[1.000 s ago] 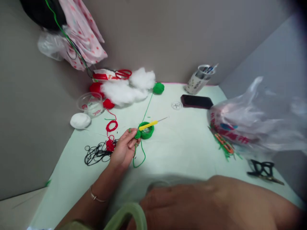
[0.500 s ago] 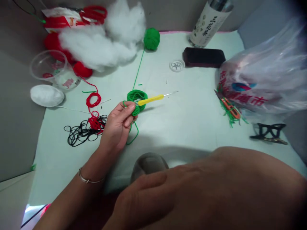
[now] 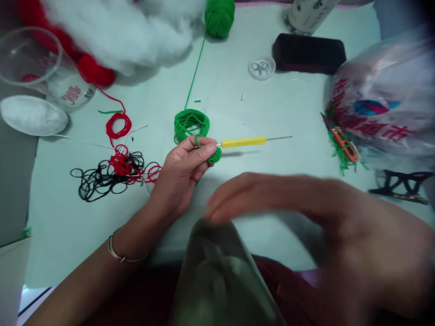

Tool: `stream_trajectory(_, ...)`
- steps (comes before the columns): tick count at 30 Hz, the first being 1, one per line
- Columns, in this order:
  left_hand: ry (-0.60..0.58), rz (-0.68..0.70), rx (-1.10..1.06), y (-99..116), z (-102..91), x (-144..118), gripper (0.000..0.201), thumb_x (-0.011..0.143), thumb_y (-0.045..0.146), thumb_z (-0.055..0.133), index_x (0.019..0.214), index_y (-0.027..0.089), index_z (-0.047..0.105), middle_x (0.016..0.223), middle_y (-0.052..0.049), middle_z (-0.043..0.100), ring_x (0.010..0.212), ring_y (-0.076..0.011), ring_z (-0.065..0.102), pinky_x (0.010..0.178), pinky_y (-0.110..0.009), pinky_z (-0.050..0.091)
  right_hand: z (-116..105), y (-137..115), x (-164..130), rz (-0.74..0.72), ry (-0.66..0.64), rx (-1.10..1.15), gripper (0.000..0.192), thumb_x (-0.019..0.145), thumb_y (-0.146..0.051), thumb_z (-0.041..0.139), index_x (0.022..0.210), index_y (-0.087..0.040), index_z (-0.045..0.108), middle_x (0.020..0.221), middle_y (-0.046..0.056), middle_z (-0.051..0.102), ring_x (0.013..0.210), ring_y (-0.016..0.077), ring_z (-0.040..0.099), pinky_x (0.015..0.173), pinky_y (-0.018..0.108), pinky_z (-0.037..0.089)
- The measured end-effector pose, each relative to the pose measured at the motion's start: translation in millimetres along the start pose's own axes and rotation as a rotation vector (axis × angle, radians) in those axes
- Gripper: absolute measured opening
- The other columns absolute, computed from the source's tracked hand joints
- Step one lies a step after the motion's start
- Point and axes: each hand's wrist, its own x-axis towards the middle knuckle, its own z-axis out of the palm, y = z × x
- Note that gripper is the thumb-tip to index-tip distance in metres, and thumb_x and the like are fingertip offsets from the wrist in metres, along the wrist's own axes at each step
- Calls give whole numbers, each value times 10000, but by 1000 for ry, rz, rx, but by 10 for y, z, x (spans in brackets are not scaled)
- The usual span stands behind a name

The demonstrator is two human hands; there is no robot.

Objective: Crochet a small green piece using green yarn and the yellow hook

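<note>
My left hand (image 3: pixel 185 170) is closed, pinching a small green crocheted piece (image 3: pixel 215 155) together with a crochet hook (image 3: pixel 244 142) that has a yellow handle. The hook points right, its thin metal end in the air. A strand of green yarn passes over the fingers, and a loose green coil (image 3: pixel 192 124) lies just behind them. My right hand (image 3: pixel 326 217), large and blurred close to the camera, has bent fingers reaching left. Its fingertips overlap the top of a greyish translucent shape (image 3: pixel 220 276); whether they grip it I cannot tell.
A green yarn ball (image 3: pixel 219 17), white stuffing (image 3: pixel 136 34), red yarn (image 3: pixel 97 70) and a clear cup (image 3: pixel 76 90) stand behind. Tangled black cord (image 3: pixel 98 181) lies left. Right are a dark case (image 3: pixel 309 53), a plastic bag (image 3: pixel 377 99), orange thread snips (image 3: pixel 345 142) and a black hair clip (image 3: pixel 403 185).
The view has shifted closer and downward. My left hand has moved slightly right with the hook and green piece. My right hand has risen, and more of the translucent shape shows.
</note>
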Motion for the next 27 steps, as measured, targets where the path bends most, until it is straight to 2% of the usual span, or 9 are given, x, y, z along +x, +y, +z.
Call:
stream_trajectory(3, -21, -10, -15, -18, 14, 11, 67, 864, 158, 761, 813, 178, 722, 661, 83, 521, 477, -49, 298, 719, -190, 510, -459, -144, 272, 2, 8, -11, 547, 785, -657, 833, 1203, -322, 721, 893, 36, 800, 912, 262, 768, 729, 385, 648)
stream_trajectory(6, -59, -16, -4, -49, 28, 43, 71, 858, 164, 762, 809, 185, 716, 644, 86, 527, 483, -52, 339, 706, -198, 509, -646, -188, 445, -4, 23, -10, 506, 822, -625, 820, 1215, -324, 718, 901, 28, 799, 886, 245, 765, 729, 378, 647)
stream_trajectory(10, -125, 7, 66, -105, 35, 94, 77, 841, 170, 805, 811, 186, 736, 719, 45, 630, 572, -70, 481, 618, -192, 459, -658, -139, 564, -75, 52, 18, 313, 897, -560, 775, 1062, -295, 771, 846, 8, 776, 768, 187, 739, 714, 338, 641)
stream_trajectory(13, -161, 28, 89, -138, 23, 123, 90, 844, 150, 804, 921, 195, 786, 748, 28, 663, 654, -95, 569, 648, -201, 469, -647, -78, 595, -204, 122, 4, 276, 962, -528, 708, 985, -265, 786, 901, 14, 778, 767, 164, 739, 733, 323, 650)
stream_trajectory(16, -163, 11, 52, -149, 18, 149, 235, 839, 123, 797, 1060, 203, 799, 762, 26, 670, 676, -109, 614, 697, -225, 496, -665, -32, 600, -310, 164, 2, 249, 968, -500, 711, 996, -264, 788, 926, 13, 786, 763, 162, 746, 711, 321, 654)
stream_trajectory(20, -176, -3, 29, -143, 70, 180, 289, 828, 113, 808, 1102, 206, 794, 771, 21, 684, 681, -114, 611, 649, -225, 473, -702, -11, 593, -357, 180, -75, 169, 881, -361, 839, 1014, -275, 783, 892, -4, 778, 715, 156, 720, 664, 307, 632)
stream_trajectory(23, -176, -22, 24, -138, 135, 191, 317, 819, 106, 813, 1119, 204, 781, 752, 25, 685, 665, -114, 593, 603, -225, 443, -724, -13, 588, -434, 232, -184, 152, 945, -376, 765, 1065, -283, 779, 919, 14, 763, 737, 171, 705, 681, 342, 629)
stream_trajectory(27, -177, -34, 36, -137, 188, 198, 442, 818, 107, 821, 1236, 223, 741, 736, 34, 689, 640, -113, 581, 570, -231, 415, -752, -22, 582, -477, 236, -267, 181, 1018, -396, 653, 1132, -311, 766, 1076, 47, 780, 890, 218, 746, 790, 406, 651)
